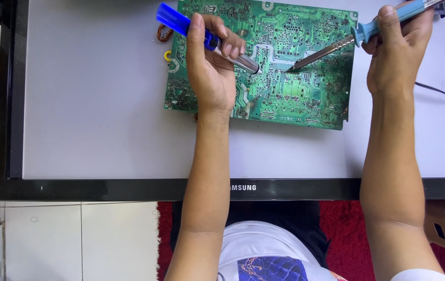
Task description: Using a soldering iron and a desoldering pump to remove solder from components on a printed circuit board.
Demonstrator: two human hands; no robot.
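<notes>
— We're looking down on a flat screen (102, 130) laid face up, pale grey with a black frame, over white floor tiles (76, 239) and a red rug (347, 218).

— And on it we see the green circuit board (295, 88), solder side up, near the far edge.

— Our left hand (212, 62) is closed around a blue-handled tool (201, 35), its metal end resting on the board.

— Our right hand (396, 52) grips a light-blue soldering iron (337, 47), wrapped tight round the handle; the tip touches the board's middle, just beside the other tool's end.

— A black cord (441, 92) trails off right.
</notes>
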